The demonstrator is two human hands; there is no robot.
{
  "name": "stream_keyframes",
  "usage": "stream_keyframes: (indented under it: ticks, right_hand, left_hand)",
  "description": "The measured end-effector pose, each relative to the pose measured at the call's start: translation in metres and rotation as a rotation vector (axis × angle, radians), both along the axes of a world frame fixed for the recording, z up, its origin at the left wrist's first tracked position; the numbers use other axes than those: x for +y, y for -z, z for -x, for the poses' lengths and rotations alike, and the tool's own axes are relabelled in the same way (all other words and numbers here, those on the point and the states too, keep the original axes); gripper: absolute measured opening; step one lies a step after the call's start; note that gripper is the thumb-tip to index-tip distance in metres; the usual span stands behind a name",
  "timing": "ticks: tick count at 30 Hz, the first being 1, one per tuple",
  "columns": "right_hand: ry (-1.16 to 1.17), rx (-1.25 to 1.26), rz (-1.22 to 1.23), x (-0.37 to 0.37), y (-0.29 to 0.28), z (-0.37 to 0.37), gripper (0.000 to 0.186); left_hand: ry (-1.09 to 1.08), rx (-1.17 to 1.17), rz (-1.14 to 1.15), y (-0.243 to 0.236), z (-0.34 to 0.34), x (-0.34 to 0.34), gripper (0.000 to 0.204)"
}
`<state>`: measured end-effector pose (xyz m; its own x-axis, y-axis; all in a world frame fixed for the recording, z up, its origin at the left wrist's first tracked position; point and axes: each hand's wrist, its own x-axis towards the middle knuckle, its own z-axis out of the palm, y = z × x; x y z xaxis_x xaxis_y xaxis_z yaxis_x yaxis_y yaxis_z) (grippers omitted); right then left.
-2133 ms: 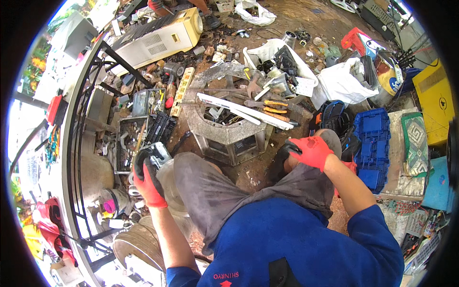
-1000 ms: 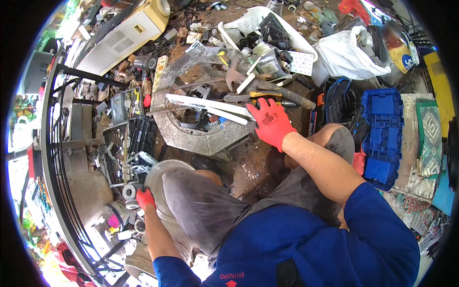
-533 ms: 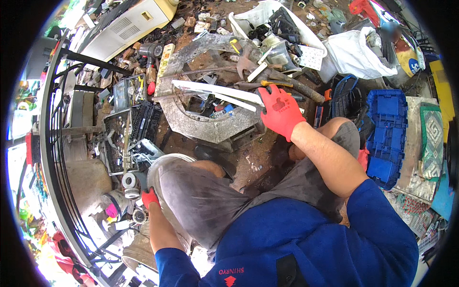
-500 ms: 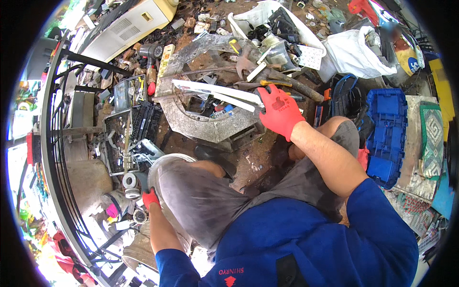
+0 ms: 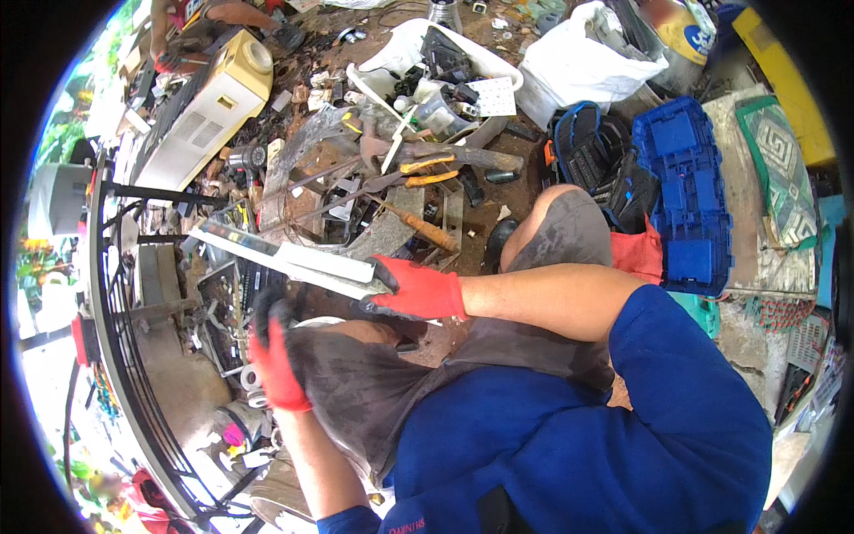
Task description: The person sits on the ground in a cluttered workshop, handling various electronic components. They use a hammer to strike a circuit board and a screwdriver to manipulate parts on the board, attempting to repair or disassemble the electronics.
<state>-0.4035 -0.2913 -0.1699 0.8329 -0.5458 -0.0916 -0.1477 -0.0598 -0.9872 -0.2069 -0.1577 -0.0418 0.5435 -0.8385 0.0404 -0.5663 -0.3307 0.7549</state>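
Across the middle, my right hand (image 5: 414, 287), in a red glove with dark fingers, grips one end of a long white plastic strip (image 5: 325, 264). The strip looks doubled, slants up to the left and has a dark, glossy stretch toward its far end. My left hand (image 5: 283, 360), gloved alike, is raised by my left knee below the strip and apart from it. Its fingers point up, stretched out but blurred, with nothing visible in them. Beyond the strip lie orange-handled pliers (image 5: 431, 179), a rusty hammer (image 5: 374, 147) and a wooden-handled tool (image 5: 427, 230) over a grey worn block (image 5: 382, 242).
A white tub (image 5: 360, 82) of scrap and a white sack (image 5: 569, 67) stand at the back. A blue plastic case (image 5: 683, 196) lies right. Left are a black metal rack (image 5: 111, 267) and a cream appliance housing (image 5: 209, 111). Another person's hand (image 5: 166, 62) shows far left.
My right hand has brought the white strip nearer and leftward. My left hand has come off the pale bucket rim and risen beside the knee. The view has shifted; another person now shows far left.
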Motion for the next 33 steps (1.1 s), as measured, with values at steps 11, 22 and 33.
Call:
stream_keyframes:
  ticks: [11,22,33]
  right_hand:
    - [-0.304,-0.266,0.038,-0.032,-0.001,0.035,0.051]
    - [0.092,0.604,0.665,-0.082,-0.018,0.047,0.069]
    - [-0.180,0.568,0.319,-0.092,0.002,0.017,0.068]
  left_hand:
    - [0.108,1.169,0.138,0.077,0.070,-0.051,0.042]
    - [-0.232,0.879,0.068,0.095,0.017,-0.045,0.036]
    - [-0.328,1.134,0.018,0.109,0.023,-0.065,0.042]
